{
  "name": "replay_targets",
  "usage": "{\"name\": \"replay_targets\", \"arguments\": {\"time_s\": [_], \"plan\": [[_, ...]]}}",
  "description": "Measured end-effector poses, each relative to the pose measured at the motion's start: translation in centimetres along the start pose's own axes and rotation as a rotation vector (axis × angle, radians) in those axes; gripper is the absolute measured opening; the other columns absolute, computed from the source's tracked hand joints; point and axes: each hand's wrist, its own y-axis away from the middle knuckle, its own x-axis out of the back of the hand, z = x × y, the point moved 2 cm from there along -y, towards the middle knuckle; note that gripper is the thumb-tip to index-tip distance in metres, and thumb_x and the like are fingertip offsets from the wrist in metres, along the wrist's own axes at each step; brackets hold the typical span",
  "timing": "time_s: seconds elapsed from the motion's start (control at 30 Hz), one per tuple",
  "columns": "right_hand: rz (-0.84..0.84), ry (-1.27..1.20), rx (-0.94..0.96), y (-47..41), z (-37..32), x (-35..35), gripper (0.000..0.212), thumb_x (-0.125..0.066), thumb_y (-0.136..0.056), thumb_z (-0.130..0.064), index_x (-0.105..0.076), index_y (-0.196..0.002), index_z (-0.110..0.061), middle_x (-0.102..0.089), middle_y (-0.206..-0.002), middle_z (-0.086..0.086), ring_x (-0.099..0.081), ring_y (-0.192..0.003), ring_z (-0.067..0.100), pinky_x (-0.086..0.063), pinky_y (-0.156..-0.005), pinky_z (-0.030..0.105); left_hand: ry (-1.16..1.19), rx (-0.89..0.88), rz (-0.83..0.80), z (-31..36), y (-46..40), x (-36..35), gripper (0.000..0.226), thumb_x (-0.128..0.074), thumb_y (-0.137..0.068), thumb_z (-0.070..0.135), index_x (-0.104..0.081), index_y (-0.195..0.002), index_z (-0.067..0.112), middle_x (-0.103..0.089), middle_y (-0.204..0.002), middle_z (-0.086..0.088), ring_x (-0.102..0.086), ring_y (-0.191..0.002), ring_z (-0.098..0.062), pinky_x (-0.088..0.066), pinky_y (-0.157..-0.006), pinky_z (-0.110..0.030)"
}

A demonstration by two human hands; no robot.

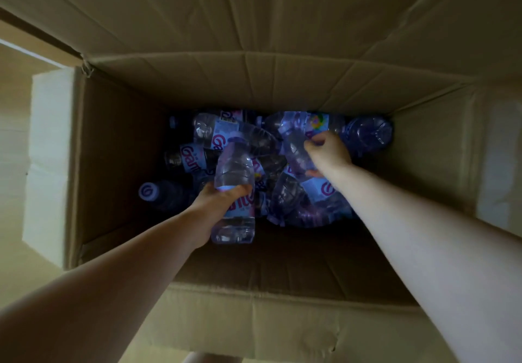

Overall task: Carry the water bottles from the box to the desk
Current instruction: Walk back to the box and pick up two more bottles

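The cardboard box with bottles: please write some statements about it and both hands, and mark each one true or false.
1. The left hand grips a water bottle. True.
2. The right hand is outside the cardboard box. False: it reaches inside, among the bottles.
3. The box holds only one bottle. False: many bottles lie piled in it.
4. The box flaps are open. True.
5. A bottle with a white cap lies at the left of the pile. True.

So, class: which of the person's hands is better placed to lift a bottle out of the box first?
Left. The left hand already grips a bottle raised above the pile; the right hand is reaching down among bottles low in the box.
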Motion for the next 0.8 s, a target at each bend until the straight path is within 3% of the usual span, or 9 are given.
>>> {"name": "replay_targets", "arguments": {"time_s": [0.07, 0.13, 0.23, 0.3, 0.4, 0.5, 0.57, 0.67, 0.8], "plan": [[-0.043, 0.212, 0.067, 0.0, 1.0, 0.2, 0.032, -0.067, -0.084, -0.047, -0.057, -0.112, -0.036, -0.046, -0.128, 0.008, -0.042, -0.125, 0.036, -0.041, -0.1, 0.051, -0.001, -0.005, 0.008, -0.2, -0.2, 0.2, 0.057, -0.077, -0.075, 0.035, -0.049, -0.122, 0.019, -0.066, -0.105, -0.012, -0.067, -0.09, -0.03, -0.056, -0.079, -0.044], [-0.129, 0.538, 0.129, 0.7, 2.5, 0.5, 0.05, -0.071, -0.07, -0.064, -0.048, -0.111, -0.047, -0.033, -0.139, 0.002, -0.03, -0.13, 0.035, -0.03, -0.104, 0.055, 0.001, -0.015, 0.014, -0.4, -0.4, 0.3, 0.06, -0.078, -0.074, 0.034, -0.047, -0.124, 0.018, -0.066, -0.107, -0.014, -0.066, -0.093, -0.032, -0.055, -0.084, -0.048], [-0.213, 0.93, 0.192, 1.8, 4.9, 0.3, 0.098, -0.062, -0.063, -0.082, -0.028, -0.141, -0.033, -0.028, -0.151, 0.006, -0.025, -0.136, 0.038, -0.029, -0.102, 0.058, 0.013, -0.016, 0.01, -0.9, -0.6, 0.2, 0.059, -0.079, -0.074, 0.033, -0.048, -0.123, 0.019, -0.065, -0.107, -0.014, -0.066, -0.095, -0.032, -0.054, -0.086, -0.05], [-0.163, 1.11, 0.208, 2.4, 5.6, -0.1, 0.109, -0.047, -0.062, -0.091, -0.022, -0.146, -0.026, -0.028, -0.152, 0.01, -0.021, -0.136, 0.039, -0.029, -0.1, 0.06, 0.016, -0.015, 0.002, -1.3, -0.7, 0.1, 0.053, -0.078, -0.074, 0.033, -0.05, -0.118, 0.022, -0.066, -0.103, -0.012, -0.066, -0.092, -0.03, -0.055, -0.081, -0.046], [-0.082, 1.189, 0.158, 2.7, 4.8, -0.9, 0.113, -0.03, -0.064, -0.096, -0.032, -0.145, -0.018, -0.038, -0.147, 0.016, -0.029, -0.133, 0.04, -0.029, -0.099, 0.057, 0.019, -0.024, -0.007, -1.5, -0.8, -0.1, 0.038, -0.078, -0.075, 0.034, -0.053, -0.102, 0.026, -0.067, -0.096, -0.01, -0.067, -0.087, -0.028, -0.055, -0.069, -0.038], [-0.075, 0.851, -0.051, 2.3, 4.4, -1.5, 0.104, -0.016, -0.074, -0.091, -0.048, -0.137, -0.014, -0.051, -0.137, 0.014, -0.044, -0.127, 0.036, -0.027, -0.102, 0.053, 0.031, -0.036, 0.001, -1.4, -0.8, -0.3, 0.032, -0.078, -0.075, 0.032, -0.053, -0.093, 0.026, -0.067, -0.091, -0.009, -0.066, -0.081, -0.026, -0.053, -0.064, -0.034], [-0.163, 0.465, -0.193, 2.2, 5.2, -2.3, 0.098, -0.019, -0.079, -0.087, -0.046, -0.139, -0.013, -0.05, -0.138, 0.014, -0.05, -0.12, 0.034, -0.037, -0.097, 0.044, 0.014, -0.032, -0.005, -1.3, -0.7, -0.4, 0.039, -0.078, -0.075, 0.032, -0.054, -0.104, 0.021, -0.067, -0.095, -0.011, -0.067, -0.083, -0.027, -0.055, -0.065, -0.036], [-0.186, 0.045, -0.267, 2.8, 6.9, -3.3, 0.093, -0.038, -0.084, -0.077, -0.034, -0.146, -0.008, -0.045, -0.143, 0.014, -0.052, -0.117, 0.03, -0.037, -0.084, 0.029, -0.006, -0.027, -0.004, -1.3, -0.7, -0.5, 0.053, -0.078, -0.075, 0.031, -0.053, -0.118, 0.014, -0.068, -0.103, -0.016, -0.068, -0.09, -0.032, -0.057, -0.076, -0.042], [-0.275, -0.074, -0.201, 3.3, 9.0, -3.2, 0.093, -0.077, -0.077, -0.045, -0.022, -0.145, -0.01, -0.044, -0.141, 0.006, -0.047, -0.128, 0.026, -0.043, -0.097, 0.034, -0.018, -0.042, -0.013, -1.3, -0.8, -0.5, 0.046, -0.078, -0.075, 0.031, -0.055, -0.113, 0.017, -0.068, -0.099, -0.013, -0.068, -0.088, -0.029, -0.056, -0.074, -0.04]]}}
